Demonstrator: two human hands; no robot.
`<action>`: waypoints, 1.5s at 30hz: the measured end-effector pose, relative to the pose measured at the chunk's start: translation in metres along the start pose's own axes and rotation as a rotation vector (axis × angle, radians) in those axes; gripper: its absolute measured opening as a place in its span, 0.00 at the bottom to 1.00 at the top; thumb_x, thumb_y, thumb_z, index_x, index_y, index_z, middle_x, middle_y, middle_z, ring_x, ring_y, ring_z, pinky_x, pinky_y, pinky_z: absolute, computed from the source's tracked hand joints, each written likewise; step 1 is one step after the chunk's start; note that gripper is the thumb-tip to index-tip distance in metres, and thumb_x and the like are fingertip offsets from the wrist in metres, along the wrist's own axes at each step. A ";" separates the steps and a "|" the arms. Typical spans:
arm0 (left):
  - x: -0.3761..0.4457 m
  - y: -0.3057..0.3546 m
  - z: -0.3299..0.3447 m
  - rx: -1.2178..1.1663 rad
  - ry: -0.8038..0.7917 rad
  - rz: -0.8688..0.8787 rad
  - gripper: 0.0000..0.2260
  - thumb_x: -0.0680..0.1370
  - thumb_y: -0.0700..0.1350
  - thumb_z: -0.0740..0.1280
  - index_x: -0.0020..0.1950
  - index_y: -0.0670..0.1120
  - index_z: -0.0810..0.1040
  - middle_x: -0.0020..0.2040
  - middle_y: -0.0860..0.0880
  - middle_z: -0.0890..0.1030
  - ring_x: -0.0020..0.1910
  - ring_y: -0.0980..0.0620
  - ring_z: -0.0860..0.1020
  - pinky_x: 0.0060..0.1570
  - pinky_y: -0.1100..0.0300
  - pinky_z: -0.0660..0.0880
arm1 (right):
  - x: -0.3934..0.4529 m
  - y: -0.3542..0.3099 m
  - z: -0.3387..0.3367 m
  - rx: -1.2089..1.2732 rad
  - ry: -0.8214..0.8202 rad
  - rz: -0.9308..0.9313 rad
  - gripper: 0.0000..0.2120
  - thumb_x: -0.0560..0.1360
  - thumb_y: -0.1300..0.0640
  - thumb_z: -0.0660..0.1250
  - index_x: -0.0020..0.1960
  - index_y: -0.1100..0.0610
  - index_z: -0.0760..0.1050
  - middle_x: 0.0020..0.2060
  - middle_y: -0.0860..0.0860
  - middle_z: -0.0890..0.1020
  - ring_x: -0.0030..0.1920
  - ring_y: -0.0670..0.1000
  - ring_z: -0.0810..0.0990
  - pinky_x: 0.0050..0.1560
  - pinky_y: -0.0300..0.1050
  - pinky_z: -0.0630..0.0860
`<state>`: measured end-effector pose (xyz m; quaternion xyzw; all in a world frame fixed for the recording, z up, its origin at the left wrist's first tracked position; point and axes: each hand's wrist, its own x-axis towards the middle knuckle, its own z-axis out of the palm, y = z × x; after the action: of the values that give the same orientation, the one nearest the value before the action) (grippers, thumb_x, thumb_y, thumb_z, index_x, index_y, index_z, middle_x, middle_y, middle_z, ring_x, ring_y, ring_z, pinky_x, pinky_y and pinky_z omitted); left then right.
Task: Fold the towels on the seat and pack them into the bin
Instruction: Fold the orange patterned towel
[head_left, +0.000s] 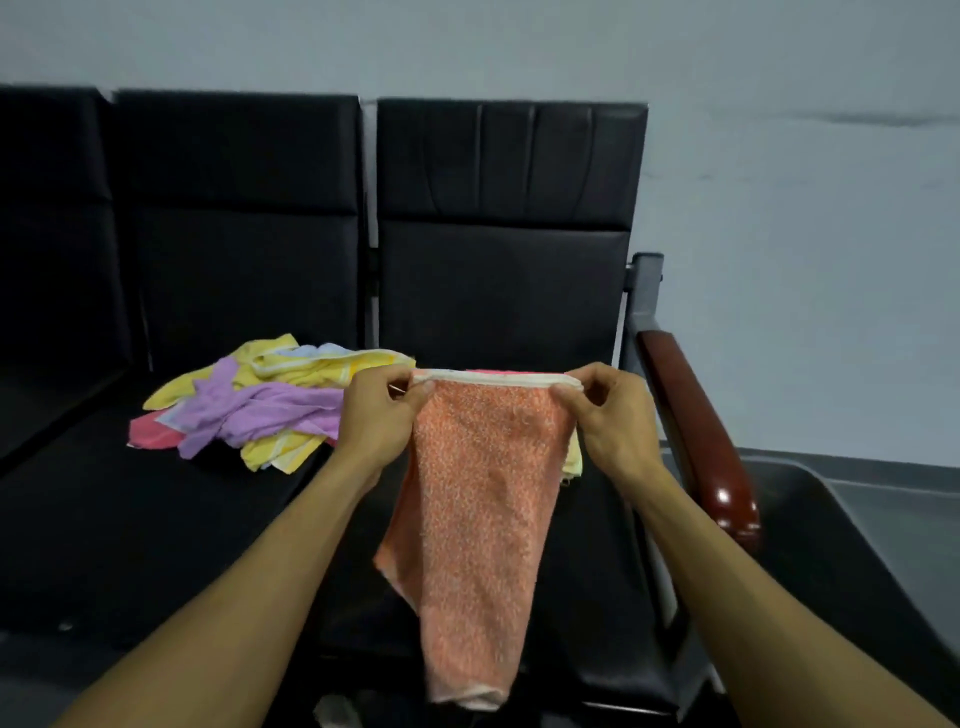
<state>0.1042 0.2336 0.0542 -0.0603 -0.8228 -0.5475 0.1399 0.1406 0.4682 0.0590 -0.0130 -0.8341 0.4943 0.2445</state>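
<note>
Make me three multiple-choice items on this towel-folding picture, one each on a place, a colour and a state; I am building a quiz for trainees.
1. Where does the pile of unfolded towels lie?
A. On the seat, left of the held towel
B. On the armrest
C. On the floor

2. What colour is the towel held up?
A. Purple
B. Orange
C. Blue

3. How is the orange towel held?
A. Draped over one arm
B. Lying flat on the seat
C. Pinched at its top edge by both hands, hanging down

Answers: 1 A, the pile rests on the black cushion. 2 B, its speckled face is orange. 3 C, the left hand and right hand grip the two top corners.
</note>
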 end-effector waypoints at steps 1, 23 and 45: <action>0.002 0.014 -0.006 -0.005 0.029 0.044 0.05 0.80 0.40 0.69 0.46 0.47 0.83 0.42 0.50 0.84 0.43 0.54 0.81 0.45 0.59 0.76 | 0.002 -0.016 -0.007 -0.011 0.039 -0.053 0.03 0.77 0.57 0.71 0.44 0.53 0.80 0.39 0.43 0.83 0.41 0.43 0.81 0.41 0.31 0.75; 0.030 0.080 -0.014 0.189 0.194 0.202 0.05 0.79 0.40 0.69 0.43 0.45 0.78 0.36 0.54 0.78 0.38 0.54 0.75 0.37 0.63 0.68 | 0.035 -0.076 -0.031 -0.166 0.064 -0.156 0.05 0.84 0.56 0.61 0.52 0.57 0.72 0.43 0.45 0.77 0.41 0.39 0.74 0.34 0.27 0.70; -0.038 0.045 0.004 0.126 -0.016 0.104 0.08 0.85 0.43 0.58 0.49 0.40 0.72 0.38 0.47 0.75 0.36 0.53 0.70 0.35 0.58 0.66 | -0.037 -0.035 -0.028 -0.056 0.044 -0.027 0.07 0.84 0.54 0.58 0.53 0.57 0.72 0.44 0.44 0.78 0.44 0.42 0.77 0.39 0.30 0.69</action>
<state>0.1509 0.2575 0.0816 -0.0984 -0.8525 -0.4861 0.1651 0.1926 0.4639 0.0845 -0.0196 -0.8421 0.4671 0.2689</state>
